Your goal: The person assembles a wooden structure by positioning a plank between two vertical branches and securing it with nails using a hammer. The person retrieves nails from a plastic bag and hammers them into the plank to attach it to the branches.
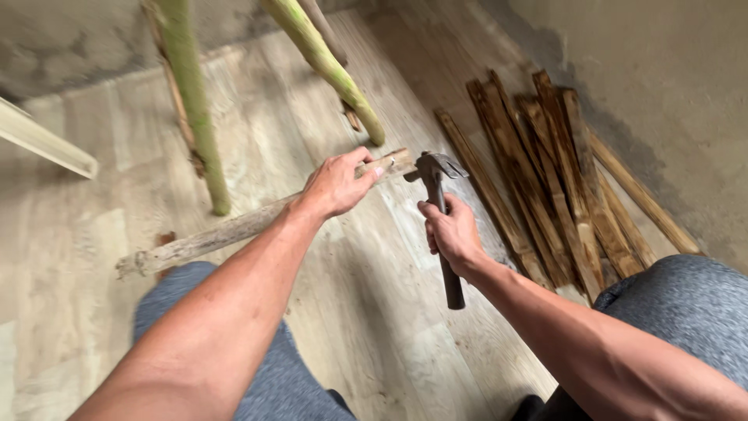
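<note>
My left hand [336, 184] grips a long weathered wooden stick [226, 230] near its right end, holding it roughly level across my lap. My right hand [449, 231] is closed around the dark handle of a claw hammer [438, 181]. The hammer stands upright, and its rusty head sits right against the end of the stick. Both of my forearms reach in from the bottom of the view, over my knees in grey trousers.
A pile of dark brown wooden slats [545, 187] lies on the plank floor to the right, against a concrete wall [662, 70]. Two green poles [191, 101] lean in from above. A pale board [47, 144] juts in at the left.
</note>
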